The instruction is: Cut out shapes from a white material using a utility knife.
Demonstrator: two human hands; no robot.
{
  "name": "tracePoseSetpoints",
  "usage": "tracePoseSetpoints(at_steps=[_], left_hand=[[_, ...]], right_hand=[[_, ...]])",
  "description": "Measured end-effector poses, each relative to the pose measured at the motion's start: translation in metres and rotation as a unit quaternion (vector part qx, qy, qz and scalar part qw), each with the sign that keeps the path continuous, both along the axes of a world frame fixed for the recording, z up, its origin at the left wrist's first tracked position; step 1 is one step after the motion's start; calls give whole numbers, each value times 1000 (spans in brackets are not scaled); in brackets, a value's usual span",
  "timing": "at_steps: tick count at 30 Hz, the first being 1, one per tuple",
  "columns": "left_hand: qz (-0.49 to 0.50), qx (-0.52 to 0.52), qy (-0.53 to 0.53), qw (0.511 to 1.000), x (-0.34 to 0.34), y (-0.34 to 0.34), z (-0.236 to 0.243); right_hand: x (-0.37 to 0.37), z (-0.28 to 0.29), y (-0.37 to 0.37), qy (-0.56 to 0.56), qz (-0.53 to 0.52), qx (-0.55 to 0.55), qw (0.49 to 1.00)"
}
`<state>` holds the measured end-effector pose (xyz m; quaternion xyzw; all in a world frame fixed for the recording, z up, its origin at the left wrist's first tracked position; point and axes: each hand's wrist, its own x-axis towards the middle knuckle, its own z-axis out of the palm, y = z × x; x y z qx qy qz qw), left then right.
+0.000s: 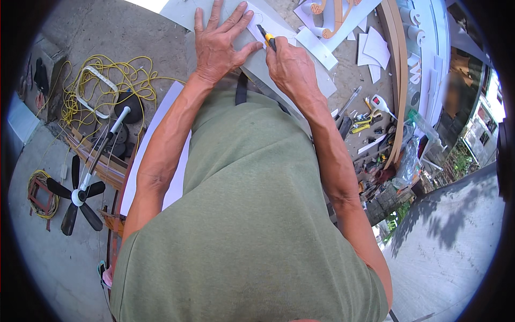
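My left hand [221, 45] lies with fingers spread on a grey board [186, 14] and the edge of a white sheet [283, 28] marked with faint lines, at the top middle. Just to its right, my right hand [289, 67] grips a yellow and black utility knife [268, 37], its dark blade end over the white sheet. A narrow white strip [316, 48] lies at an angle right of the knife, on the grey board. What the blade tip touches is too small to tell.
Right: curved cut pieces [335, 16], white offcuts [375, 51], scattered tools [360, 123], a glue gun [380, 104] and long brown curved strips [391, 32]. Left: tangled yellow cord [91, 72], a black-bladed fan [78, 196], coiled cable [38, 180] and a long white sheet [140, 177].
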<state>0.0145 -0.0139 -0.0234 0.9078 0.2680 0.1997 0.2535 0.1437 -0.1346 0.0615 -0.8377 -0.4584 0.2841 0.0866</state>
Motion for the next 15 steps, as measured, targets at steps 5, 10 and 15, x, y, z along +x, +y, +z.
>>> tracePoseSetpoints(at_steps=[5, 10, 15], left_hand=[[2, -4, -3, 1000, -1, 0, -1], [3, 2, 5, 1000, 0, 0, -1], [5, 2, -2, 1000, -1, -1, -1]], right_hand=[[-1, 0, 1, -1, -1, -1, 1000], [-2, -1, 0, 17, -23, 2, 1000], [-3, 1, 2, 10, -18, -5, 1000]])
